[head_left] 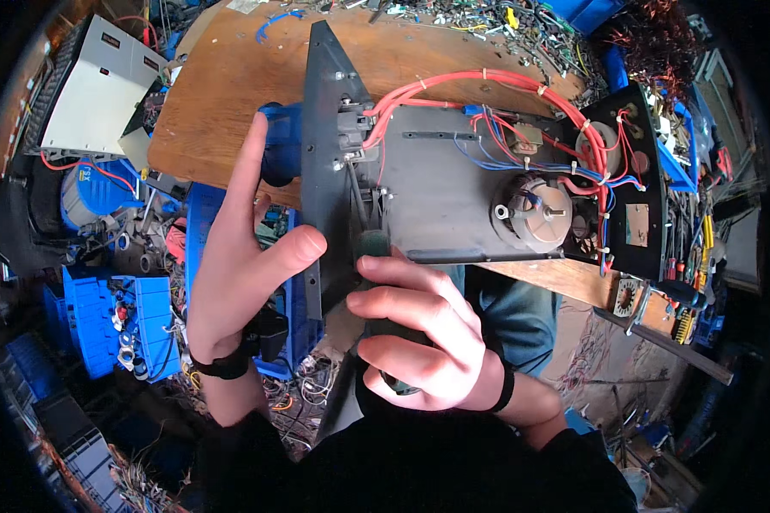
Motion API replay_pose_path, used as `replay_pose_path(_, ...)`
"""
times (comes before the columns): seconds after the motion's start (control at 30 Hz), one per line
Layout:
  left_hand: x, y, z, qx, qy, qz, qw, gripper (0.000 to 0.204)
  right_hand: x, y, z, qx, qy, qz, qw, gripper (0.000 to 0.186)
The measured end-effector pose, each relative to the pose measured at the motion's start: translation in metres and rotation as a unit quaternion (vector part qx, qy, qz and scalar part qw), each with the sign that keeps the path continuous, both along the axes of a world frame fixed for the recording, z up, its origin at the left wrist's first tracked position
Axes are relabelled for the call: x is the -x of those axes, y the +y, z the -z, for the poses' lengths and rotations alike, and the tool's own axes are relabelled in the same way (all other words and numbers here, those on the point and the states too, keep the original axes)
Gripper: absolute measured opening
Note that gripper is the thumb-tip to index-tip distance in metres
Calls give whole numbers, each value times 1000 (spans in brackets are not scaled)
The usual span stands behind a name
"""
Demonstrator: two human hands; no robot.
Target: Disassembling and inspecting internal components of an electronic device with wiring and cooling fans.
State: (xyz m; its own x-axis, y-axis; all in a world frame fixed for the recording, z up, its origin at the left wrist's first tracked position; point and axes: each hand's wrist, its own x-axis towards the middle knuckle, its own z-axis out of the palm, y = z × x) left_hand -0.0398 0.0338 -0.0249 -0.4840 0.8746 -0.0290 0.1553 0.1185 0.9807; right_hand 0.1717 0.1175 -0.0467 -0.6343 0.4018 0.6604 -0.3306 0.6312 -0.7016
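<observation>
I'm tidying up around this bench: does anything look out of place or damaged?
The clutter stands out: small scraps lie strewn along the wooden tabletop's far side, and loose cables tangle below, unlike the red wires bundled with ties on the metal chassis. I see no clear damage to the chassis.

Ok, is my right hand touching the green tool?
Touching: the head view shows the right hand with its fingers curled around the green tool, whose handle shows above and between them.
</observation>
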Motion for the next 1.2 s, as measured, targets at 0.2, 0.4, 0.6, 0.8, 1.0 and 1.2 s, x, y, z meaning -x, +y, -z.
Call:
replay_pose_path(0.2, 3, 3, -5, 30, -4, 17, 999, 117, 1, 0, -6, -38, -27, -14, 999, 26)
replay_pose_path(0.4, -10, 12, -10, 4, -63, -16, 998, 100, 2, 2, -10, -24, -13, -6, 1000, 24)
replay_pose_path(0.6, -14, 12, -1, -33, -91, -41, 994, 92, 2, 3, -8, -20, -13, -4, 1000, 23)
replay_pose_path(0.8, -10, 13, -7, -24, -54, -22, 998, 90, 0, 16, -17, -61, -40, -52, 996, 21)
replay_pose_path(1.0, -7, 14, -3, -27, -46, -7, 999, 88, -3, 35, -34, -114, -91, -113, 983, 25)
replay_pose_path(1.2, -10, 13, -7, -5, 5, -9, 1000, 85, -28, 66, -62, 34, -14, -52, 998, 54)
